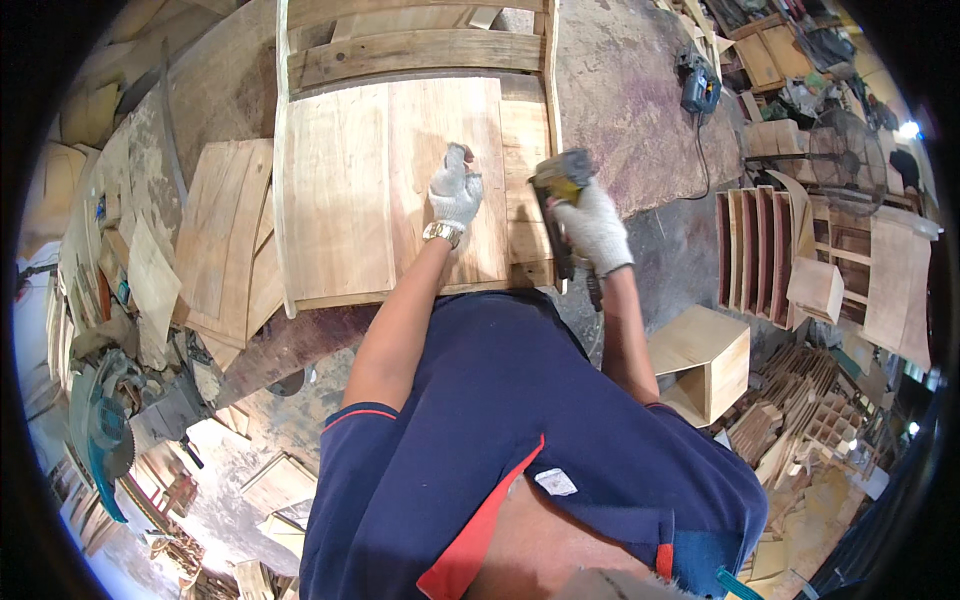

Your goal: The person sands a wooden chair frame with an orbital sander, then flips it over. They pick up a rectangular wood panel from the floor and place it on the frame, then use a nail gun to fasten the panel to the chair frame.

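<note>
A wooden frame with pale plank panels (345, 190) lies on the workbench in front of me. Over its middle is my left hand (455, 192), in a white knit glove, its fingers curled closed; anything inside them is hidden. My right hand (597, 228), gloved the same way, grips a black and yellow nail gun (562, 178) at the right edge of the frame. The gun's long dark magazine points down toward me, and a hose seems to trail below it. Whether its nose touches the wood cannot be made out.
Loose boards (222, 230) lie left of the frame. A corded blue power tool (700, 88) rests at the bench's far right. Beyond the bench stand a fan (848, 155), a wooden box (715, 360) and stacked wood pieces. A teal saw (100, 430) is at lower left.
</note>
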`<state>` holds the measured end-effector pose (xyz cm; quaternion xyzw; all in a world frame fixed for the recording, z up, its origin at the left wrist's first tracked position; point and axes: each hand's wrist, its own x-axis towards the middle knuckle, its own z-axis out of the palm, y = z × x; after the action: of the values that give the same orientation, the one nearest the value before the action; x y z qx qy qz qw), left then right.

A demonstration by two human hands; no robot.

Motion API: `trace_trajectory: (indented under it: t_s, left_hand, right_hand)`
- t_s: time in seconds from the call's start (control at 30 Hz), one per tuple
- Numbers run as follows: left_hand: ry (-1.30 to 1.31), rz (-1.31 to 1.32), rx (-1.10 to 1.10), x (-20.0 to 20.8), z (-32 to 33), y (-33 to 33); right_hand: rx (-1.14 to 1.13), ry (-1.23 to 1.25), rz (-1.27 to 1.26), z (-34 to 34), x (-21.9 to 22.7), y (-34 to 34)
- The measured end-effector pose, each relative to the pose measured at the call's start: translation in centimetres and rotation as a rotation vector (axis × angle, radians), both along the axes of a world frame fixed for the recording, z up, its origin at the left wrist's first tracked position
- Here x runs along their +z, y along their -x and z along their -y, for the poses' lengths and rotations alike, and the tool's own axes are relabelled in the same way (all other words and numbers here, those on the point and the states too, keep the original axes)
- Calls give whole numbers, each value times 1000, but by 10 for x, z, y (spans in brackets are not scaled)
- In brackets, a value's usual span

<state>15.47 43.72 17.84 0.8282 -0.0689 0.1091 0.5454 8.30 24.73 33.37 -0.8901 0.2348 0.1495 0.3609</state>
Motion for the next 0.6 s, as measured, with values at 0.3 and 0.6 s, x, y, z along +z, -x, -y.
trace_trajectory:
  t_s: [0.3,0.6]
  left_hand:
    - [-73,-23,-46,11,-4,1]
    - [-186,-143,15,40,3,-2]
  right_hand:
    - [-118,402,225,135,-29,-20]
    - [-48,599,143,187,-97,-76]
